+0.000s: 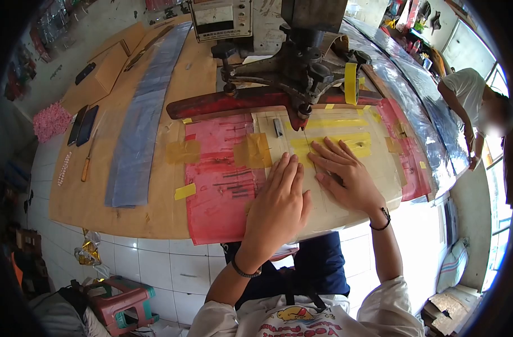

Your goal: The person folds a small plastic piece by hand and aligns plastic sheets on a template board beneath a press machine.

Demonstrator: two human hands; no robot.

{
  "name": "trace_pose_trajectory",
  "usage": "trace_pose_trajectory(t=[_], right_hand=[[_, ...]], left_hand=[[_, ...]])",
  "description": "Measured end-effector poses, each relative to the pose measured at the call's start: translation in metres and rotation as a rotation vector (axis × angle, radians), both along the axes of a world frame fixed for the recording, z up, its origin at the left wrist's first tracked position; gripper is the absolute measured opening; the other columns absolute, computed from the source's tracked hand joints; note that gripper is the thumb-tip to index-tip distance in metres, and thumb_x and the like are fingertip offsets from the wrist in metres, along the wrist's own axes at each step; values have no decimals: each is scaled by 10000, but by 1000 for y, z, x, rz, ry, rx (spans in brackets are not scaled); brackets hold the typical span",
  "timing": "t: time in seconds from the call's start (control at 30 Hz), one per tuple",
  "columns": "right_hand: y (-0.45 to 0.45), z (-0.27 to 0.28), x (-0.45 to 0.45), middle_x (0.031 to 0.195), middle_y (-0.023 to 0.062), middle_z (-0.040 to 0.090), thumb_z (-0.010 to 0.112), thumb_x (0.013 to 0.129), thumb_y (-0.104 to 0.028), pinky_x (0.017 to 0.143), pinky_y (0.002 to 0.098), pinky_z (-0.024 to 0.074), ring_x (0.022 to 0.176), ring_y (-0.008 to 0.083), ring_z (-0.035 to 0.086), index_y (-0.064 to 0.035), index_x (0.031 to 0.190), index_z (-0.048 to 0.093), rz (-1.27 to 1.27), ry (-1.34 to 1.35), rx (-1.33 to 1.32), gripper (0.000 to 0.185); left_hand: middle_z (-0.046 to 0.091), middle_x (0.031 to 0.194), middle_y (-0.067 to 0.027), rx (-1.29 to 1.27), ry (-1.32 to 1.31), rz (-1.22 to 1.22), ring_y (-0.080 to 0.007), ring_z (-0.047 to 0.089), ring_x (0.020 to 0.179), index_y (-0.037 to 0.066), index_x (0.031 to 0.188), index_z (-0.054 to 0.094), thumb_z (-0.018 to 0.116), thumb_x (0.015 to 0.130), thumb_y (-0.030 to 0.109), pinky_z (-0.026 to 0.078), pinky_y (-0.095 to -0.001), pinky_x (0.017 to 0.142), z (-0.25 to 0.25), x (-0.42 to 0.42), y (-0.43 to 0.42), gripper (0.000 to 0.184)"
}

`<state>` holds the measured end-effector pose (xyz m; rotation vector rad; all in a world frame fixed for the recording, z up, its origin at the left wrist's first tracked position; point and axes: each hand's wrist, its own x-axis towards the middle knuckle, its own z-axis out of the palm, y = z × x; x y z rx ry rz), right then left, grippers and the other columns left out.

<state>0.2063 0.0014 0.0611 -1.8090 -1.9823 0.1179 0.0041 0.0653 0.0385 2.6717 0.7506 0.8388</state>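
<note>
My left hand (281,196) lies flat, palm down, at the edge where a red sheet (211,196) meets a pale, see-through sheet (324,210). Its fingers are stretched out and hold nothing. On the pale sheet rests my right hand (346,174), palm down with fingers spread, the fingertips near yellow tape strips (340,144). Brown tape (252,150) sits just beyond the left fingertips. A small dark metal piece (278,127) lies ahead of both hands, below the machine's red bar (234,103). The machine's pointed red arm ends just ahead of the right hand.
Blue plastic strips (141,123) stretch along the wooden table (71,196) at left, near a screwdriver (86,163) and two phones (83,124). A yellow tape roll (351,84) hangs at the machine. Another person (464,90) bends over at right. A red stool (121,303) stands below left.
</note>
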Motion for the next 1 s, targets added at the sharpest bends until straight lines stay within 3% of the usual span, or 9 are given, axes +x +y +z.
trace_pose_trajectory(t=[1.0], right_hand=[[-3, 0, 1, 1484, 121, 574, 625, 992, -290, 1244, 529, 269, 1459, 346, 430, -108, 1349, 667, 21, 0, 40, 403]], left_hand=[[548, 1462, -166, -2, 36, 19, -316, 457, 1435, -49, 1319, 606, 628, 952, 234, 460, -423, 1114, 4, -2, 0, 465]])
